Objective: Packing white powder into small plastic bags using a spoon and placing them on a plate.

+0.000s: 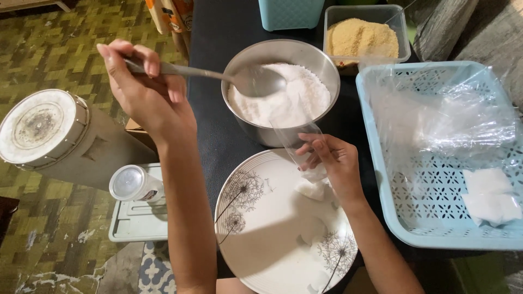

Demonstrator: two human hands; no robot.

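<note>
My left hand (147, 90) grips the handle of a metal spoon (256, 80), and the spoon's bowl hovers over a steel bowl (327, 68) filled with white grains. My right hand (333, 163) pinches a small clear plastic bag (297, 128) against the bowl's near side. The bag stands with its mouth up and has a little white powder (313, 188) at its bottom. Under the bag lies a white plate (261, 234) with a dandelion pattern.
A light blue basket (376, 163) on the right holds loose clear bags and filled white packets (490, 198). Behind are a clear tub of brown granules (362, 38) and a teal container (289, 13). At left stand a grey lidded canister (43, 128) and a small capped bottle (131, 182).
</note>
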